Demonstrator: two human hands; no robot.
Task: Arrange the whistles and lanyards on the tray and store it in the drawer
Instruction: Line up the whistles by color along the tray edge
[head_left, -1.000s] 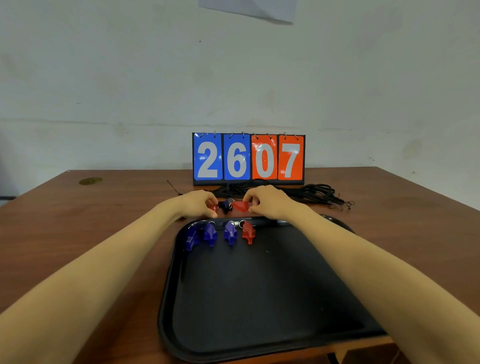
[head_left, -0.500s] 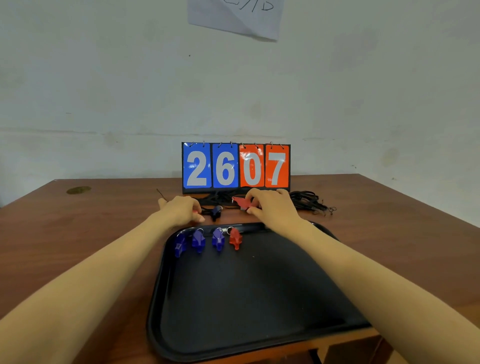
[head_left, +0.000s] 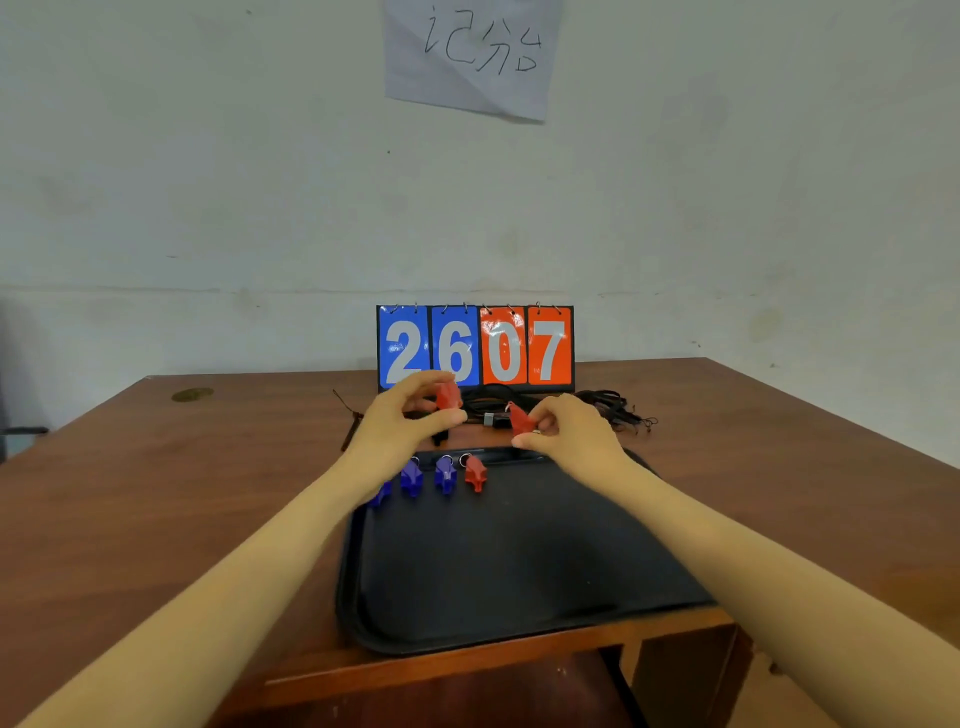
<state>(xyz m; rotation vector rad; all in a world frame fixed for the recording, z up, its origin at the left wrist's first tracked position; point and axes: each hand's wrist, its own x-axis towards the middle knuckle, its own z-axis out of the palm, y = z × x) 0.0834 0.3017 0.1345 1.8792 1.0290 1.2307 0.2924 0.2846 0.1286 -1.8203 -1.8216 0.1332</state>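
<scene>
L hand (head_left: 402, 423) pinches a red whistle (head_left: 449, 396), R hand (head_left: 569, 431) a 2nd red whistle (head_left: 519, 420); free end of whistle row (head_left: 444, 474) along tray (head_left: 519, 582) far edge lies nearer R hand.

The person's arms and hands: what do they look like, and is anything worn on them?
Both arms are bare up to the picture's edge: no sleeve shows. The left hand and the right hand carry no glove, ring, watch or marking that can be seen.

Black tray (head_left: 519, 571) carries blue whistles (head_left: 444, 474) and one red whistle (head_left: 475, 472) — two red whistles (head_left: 450, 396) held above.
</scene>
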